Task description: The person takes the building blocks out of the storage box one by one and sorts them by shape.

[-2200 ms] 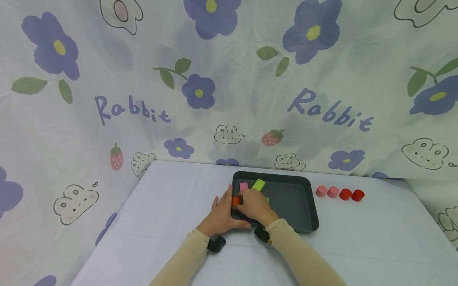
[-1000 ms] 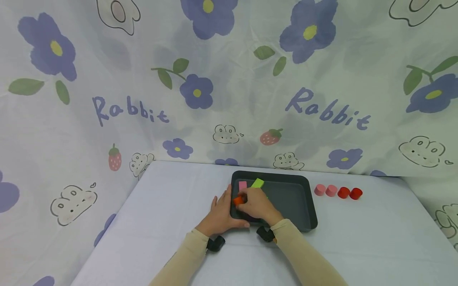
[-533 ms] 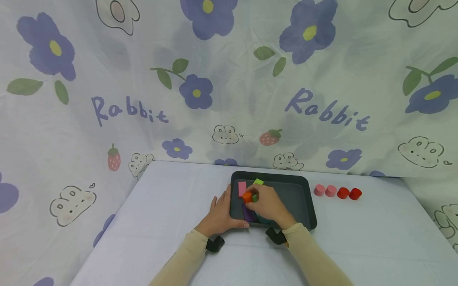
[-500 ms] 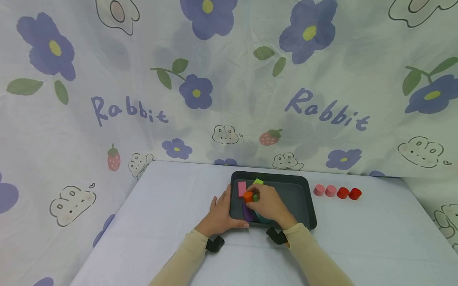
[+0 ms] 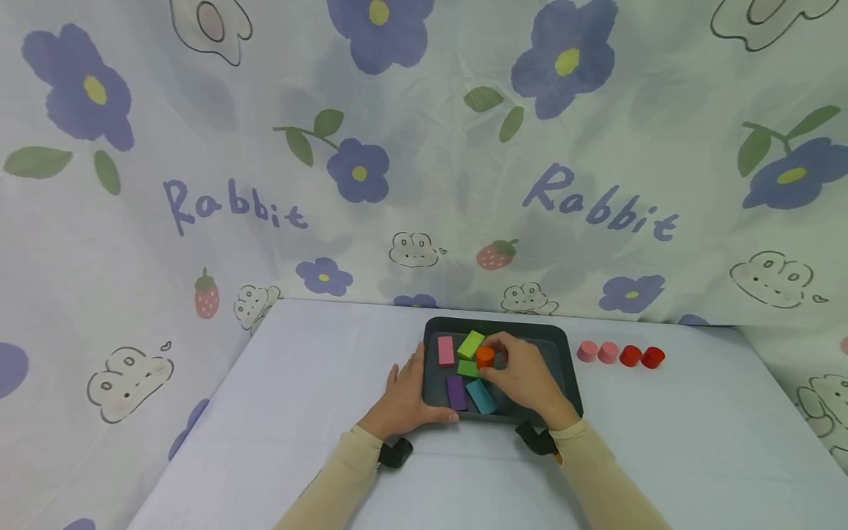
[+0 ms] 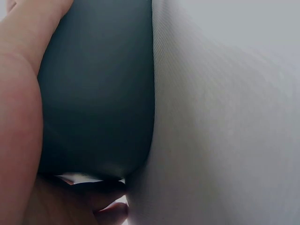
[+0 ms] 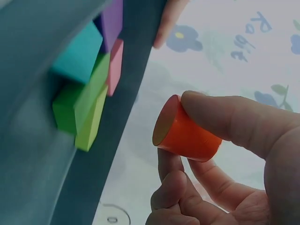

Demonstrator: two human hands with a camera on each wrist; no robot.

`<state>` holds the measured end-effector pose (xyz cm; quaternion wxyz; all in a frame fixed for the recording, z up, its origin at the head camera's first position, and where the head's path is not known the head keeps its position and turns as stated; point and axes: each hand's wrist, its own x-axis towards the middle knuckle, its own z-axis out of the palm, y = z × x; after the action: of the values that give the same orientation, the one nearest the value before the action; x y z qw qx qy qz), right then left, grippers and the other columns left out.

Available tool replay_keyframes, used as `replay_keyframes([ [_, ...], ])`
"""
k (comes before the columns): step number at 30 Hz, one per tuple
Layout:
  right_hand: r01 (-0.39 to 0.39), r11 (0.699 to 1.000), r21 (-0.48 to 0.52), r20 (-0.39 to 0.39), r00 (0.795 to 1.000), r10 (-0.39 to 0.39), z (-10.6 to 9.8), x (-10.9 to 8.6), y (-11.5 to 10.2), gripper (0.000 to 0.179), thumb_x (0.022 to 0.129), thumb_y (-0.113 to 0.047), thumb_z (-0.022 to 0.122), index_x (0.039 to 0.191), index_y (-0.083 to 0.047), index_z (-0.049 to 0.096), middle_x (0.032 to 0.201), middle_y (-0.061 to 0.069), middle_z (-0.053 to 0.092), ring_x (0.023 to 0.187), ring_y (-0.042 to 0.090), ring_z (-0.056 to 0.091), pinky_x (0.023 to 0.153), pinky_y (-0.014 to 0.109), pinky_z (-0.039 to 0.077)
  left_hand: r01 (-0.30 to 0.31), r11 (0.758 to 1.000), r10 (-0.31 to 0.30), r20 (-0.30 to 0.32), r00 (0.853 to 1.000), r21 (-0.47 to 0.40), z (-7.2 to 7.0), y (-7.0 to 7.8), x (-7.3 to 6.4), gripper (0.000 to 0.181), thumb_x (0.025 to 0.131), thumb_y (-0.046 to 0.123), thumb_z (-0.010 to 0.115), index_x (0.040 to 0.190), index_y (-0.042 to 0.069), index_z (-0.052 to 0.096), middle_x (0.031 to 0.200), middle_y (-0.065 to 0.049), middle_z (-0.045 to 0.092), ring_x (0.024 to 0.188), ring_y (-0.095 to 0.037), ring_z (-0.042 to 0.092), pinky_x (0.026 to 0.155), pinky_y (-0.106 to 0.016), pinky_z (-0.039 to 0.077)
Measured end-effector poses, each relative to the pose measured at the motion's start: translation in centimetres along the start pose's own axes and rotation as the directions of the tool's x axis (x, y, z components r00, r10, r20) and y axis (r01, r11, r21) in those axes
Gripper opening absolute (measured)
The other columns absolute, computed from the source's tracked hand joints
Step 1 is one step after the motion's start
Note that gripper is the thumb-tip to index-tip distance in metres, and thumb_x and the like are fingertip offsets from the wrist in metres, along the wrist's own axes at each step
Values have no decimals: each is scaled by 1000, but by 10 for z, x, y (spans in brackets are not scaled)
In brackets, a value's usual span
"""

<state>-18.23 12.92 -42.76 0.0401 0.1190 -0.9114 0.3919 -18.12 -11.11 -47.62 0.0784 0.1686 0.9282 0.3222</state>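
My right hand (image 5: pixel 526 374) pinches an orange cylinder block (image 5: pixel 485 358) between thumb and fingers. In the right wrist view the orange cylinder block (image 7: pixel 190 138) is tilted, and the fingers curl under it. It is over a dark grey tray (image 5: pixel 546 343). My left hand (image 5: pixel 400 403) lies at the tray's front left corner, fingers straight along the left side and thumb at the front edge. Inside the tray are a pink block (image 5: pixel 446 351), a yellow-green block (image 5: pixel 472 344), a green block (image 5: pixel 467 369), a purple block (image 5: pixel 456 393) and a teal block (image 5: pixel 481 397).
Right of the tray, a row of cylinders stands on the white-covered table (image 5: pixel 318 368): two pink cylinders (image 5: pixel 587 351) and two red cylinders (image 5: pixel 630 356). A printed curtain (image 5: pixel 424 221) hangs behind. Black wrist cameras (image 5: pixel 394 453) sit under both wrists.
My right hand has lifted the orange cylinder from the tray's left side and carried it rightward, uncovering the pink, green, purple and teal blocks. The left hand has stayed at the tray's corner.
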Motion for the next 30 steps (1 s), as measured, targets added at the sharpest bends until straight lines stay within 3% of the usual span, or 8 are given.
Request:
replay_keyframes([
  [14,57,997,-43,-117,991,-62,-32,-13,25,37,84,-10,82,117,-4,66,105,10,69,90,29,58,75,39,50,6,1000,-6,1,1000,-3,1,-1,0,141,68,65,83,160,0,-1,165,-18,18,152,-32,21,121,-59,1],
  [21,-11,999,-42,-130,991,5,-48,-20,35,41,86,-13,80,122,-3,64,109,13,69,97,33,59,82,46,52,11,1000,-11,-2,1000,-1,0,-2,1,140,69,65,84,160,0,0,165,-18,18,152,-32,21,121,-59,0],
  [30,-42,996,-75,-184,983,28,-66,-27,52,41,87,-13,80,123,-2,64,105,15,68,92,32,57,70,36,48,6,1000,-6,-1,1000,-8,0,-1,1,139,69,64,84,160,0,0,166,-18,17,152,-33,20,120,-60,0],
])
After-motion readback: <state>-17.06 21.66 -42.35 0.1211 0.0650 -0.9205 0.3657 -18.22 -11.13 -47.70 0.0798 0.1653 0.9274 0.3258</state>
